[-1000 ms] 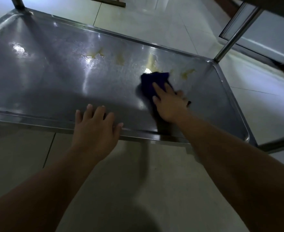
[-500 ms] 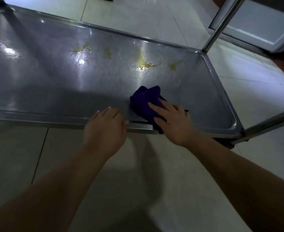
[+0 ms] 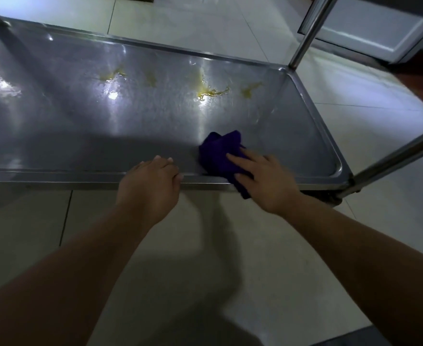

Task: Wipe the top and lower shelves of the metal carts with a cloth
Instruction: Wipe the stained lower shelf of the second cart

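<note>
The lower shelf point(image 3: 80, 126) of a metal cart fills the upper half of the view, wet and shiny. Several yellow stains point(image 3: 211, 92) lie along its far side. A bunched purple cloth point(image 3: 218, 151) rests on the shelf at the near rim, right of centre, with one corner hanging over the edge. My right hand point(image 3: 263, 181) presses flat on the cloth, fingers spread over it. To the left of the cloth, my left hand point(image 3: 150, 186) grips the shelf's near rim with its fingers curled over the edge.
Two upright cart posts point(image 3: 307, 33) point(image 3: 392, 158) rise at the shelf's right corners. A caster point(image 3: 330, 198) sits under the near right corner. Pale floor tiles point(image 3: 205, 245) surround the cart. A white-framed panel point(image 3: 370, 31) stands at the upper right.
My right hand has pulled the cloth from the yellow stains back to the near rim, uncovering one stain. My left hand stays on the rim.
</note>
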A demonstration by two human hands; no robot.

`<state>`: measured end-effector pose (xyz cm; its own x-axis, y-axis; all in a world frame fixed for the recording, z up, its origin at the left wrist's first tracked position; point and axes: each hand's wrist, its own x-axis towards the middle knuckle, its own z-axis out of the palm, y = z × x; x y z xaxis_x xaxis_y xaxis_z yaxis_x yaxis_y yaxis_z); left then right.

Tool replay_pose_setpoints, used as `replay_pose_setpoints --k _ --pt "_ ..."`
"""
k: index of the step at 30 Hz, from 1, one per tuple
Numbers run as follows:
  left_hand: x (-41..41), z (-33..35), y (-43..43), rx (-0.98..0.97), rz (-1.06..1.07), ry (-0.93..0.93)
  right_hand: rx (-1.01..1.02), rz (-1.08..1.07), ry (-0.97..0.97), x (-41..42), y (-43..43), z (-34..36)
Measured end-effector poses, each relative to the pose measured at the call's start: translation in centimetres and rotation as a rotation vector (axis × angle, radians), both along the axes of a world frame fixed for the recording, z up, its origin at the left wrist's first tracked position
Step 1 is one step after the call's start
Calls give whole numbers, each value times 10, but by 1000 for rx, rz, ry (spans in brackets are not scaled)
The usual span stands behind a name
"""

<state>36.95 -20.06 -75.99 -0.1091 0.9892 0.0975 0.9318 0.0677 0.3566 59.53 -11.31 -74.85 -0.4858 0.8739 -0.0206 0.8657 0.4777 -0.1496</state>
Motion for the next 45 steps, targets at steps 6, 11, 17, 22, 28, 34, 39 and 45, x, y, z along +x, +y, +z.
replay_pose_setpoints --k 6,11,17,22,28,34,39,45 --pt "10 13 7 -96 28 97 -62 -613 -187 55 35 0" --pt "32 22 30 -95 -60 95 30 -69 -52 28 13 -10" --pt "48 17 61 -165 -142 14 14 -469 -73 98 57 -1" --pt "57 4 60 -186 -62 113 -34 -690 -7 72 75 -10" --pt "55 9 58 -146 -19 41 71 -170 -7 84 95 -13" --pt "62 10 59 -133 -5 37 -133 -702 -33 70 149 -6" --pt "57 13 57 -125 3 39 -85 -189 -24 12 148 -8" --pt "58 13 57 -120 -10 57 -81 -585 -255 72 181 -6"
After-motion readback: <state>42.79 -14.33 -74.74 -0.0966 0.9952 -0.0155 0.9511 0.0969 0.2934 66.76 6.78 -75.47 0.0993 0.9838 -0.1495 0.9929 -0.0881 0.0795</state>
